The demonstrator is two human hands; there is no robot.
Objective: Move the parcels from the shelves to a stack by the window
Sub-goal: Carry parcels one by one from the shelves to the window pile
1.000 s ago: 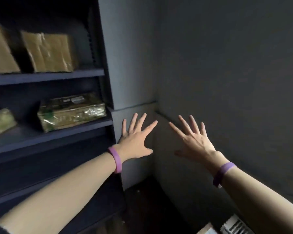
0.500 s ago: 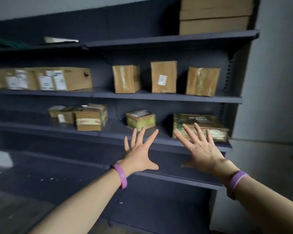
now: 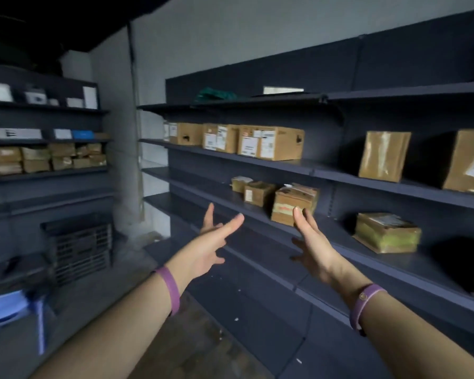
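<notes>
Task looks far from done: many parcels sit on the shelves, nothing in hand, no window or stack in view (so can't count what's moved). Both empty: left hand and right hand, fingers straight and spread, reaching shelfward. The nearest parcel: small brown carton, tape-wrapped, rumpled top, middle shelf, just past right fingertips; touching or not, cannot tell.

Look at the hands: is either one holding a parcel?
No; the left hand and right hand are both open, fingers straight, holding nothing.
</notes>
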